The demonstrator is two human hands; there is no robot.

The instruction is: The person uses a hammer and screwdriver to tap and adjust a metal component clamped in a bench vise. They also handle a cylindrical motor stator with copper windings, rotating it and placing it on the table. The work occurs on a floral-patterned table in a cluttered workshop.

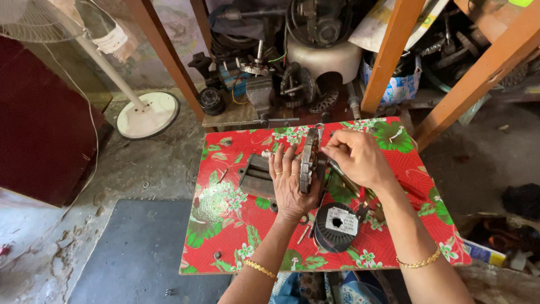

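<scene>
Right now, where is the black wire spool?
The black wire spool lies on the red flowered table near its front edge, just below the right hand and beside the left forearm.

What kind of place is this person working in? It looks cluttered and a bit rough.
Most likely a small repair workshop for electric motors or fans. The left hand steadies a round metal motor core on a flowered table, a black wire spool lies nearby, and old motor parts crowd the shelf behind.

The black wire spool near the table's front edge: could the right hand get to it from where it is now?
Probably yes: the black wire spool lies uncovered just below the right hand, though that hand is busy at the metal ring.
</scene>
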